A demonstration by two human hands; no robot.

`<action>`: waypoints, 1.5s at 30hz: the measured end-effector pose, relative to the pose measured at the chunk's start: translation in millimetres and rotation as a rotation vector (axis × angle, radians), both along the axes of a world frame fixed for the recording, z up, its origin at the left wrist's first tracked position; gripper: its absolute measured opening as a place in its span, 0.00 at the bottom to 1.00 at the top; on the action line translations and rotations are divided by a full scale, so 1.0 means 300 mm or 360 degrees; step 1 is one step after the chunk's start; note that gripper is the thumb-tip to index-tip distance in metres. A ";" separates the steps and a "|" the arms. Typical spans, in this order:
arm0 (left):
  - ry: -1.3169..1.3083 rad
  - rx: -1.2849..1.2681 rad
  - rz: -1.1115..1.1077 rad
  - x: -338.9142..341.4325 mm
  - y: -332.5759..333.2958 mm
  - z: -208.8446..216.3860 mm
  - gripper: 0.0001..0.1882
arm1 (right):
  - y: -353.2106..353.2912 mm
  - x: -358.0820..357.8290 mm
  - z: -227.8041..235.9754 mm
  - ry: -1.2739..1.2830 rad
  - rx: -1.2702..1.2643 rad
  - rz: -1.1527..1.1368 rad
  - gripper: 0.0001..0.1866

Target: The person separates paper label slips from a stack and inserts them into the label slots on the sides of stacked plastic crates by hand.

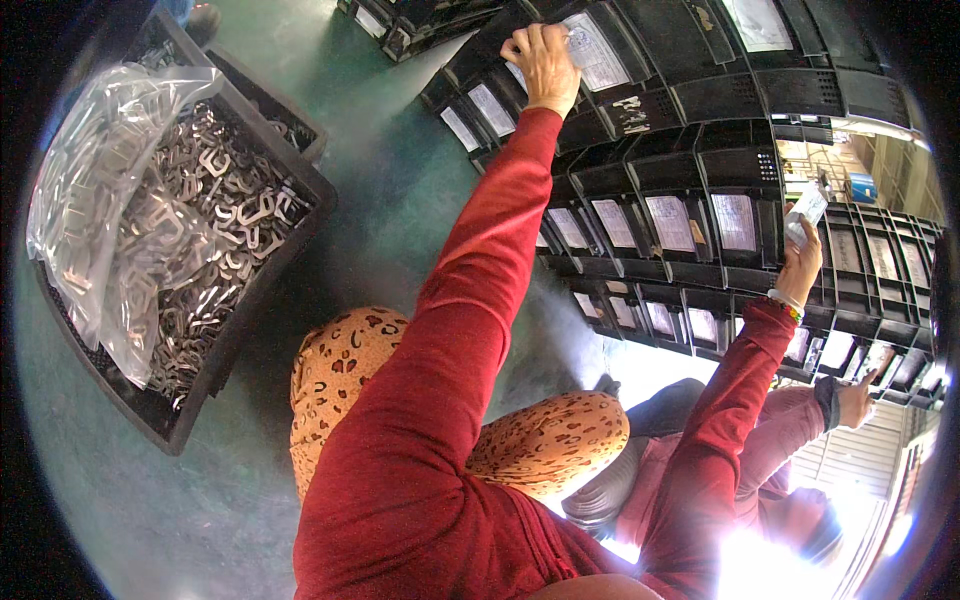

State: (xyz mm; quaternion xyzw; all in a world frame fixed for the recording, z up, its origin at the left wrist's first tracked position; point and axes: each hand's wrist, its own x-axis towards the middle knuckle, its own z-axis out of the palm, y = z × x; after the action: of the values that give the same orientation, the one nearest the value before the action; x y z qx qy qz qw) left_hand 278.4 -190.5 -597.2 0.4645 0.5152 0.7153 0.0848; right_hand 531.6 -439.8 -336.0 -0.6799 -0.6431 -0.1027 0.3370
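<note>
My left hand (546, 66) reaches to the front of a stacked black crate. Its fingers are curled against the crate beside a white printed paper label (598, 55); whatever they grip is hidden. My right hand (800, 262), with a bracelet at the wrist, is raised in front of the lower crates. Between its fingers and thumb it holds a small white paper slip (808, 208). Rows of black plastic crates (735, 100) carry paper labels, such as the white label (668, 222), in their front holders.
On the left, a black crate (318, 190) on the green floor (370, 150) holds many bent metal clips (235, 200) and a clear plastic bag (110, 190) of the same pieces. At lower right, another person (790, 425) points at the crates.
</note>
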 end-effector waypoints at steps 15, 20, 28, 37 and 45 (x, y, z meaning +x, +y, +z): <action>-0.0547 0.0355 0.0039 -0.017 -0.032 0.059 0.05 | 0.004 0.021 -0.001 0.0333 0.0024 0.0034 0.22; -0.0497 0.0215 -0.0284 -0.092 -0.049 0.101 0.03 | 0.006 0.006 -0.015 0.0136 -0.0004 0.0084 0.19; -0.0309 0.0201 -0.0173 -0.022 0.043 0.027 0.03 | 0.000 0.043 0.002 -0.0136 -0.0043 0.0085 0.16; -0.0206 0.0260 -0.0159 -0.011 0.025 0.039 0.04 | -0.001 0.090 0.010 0.0026 -0.0037 0.0083 0.17; -0.0579 0.0239 -0.0046 0.020 -0.006 0.055 0.06 | 0.005 0.039 -0.007 0.0119 -0.0020 0.0140 0.17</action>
State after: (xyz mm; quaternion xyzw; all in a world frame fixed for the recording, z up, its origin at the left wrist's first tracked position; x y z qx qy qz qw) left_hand 284.4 -192.2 -580.7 0.3399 0.4299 0.8226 0.1518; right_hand 543.2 -438.4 -338.2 -0.6565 -0.6601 -0.0583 0.3605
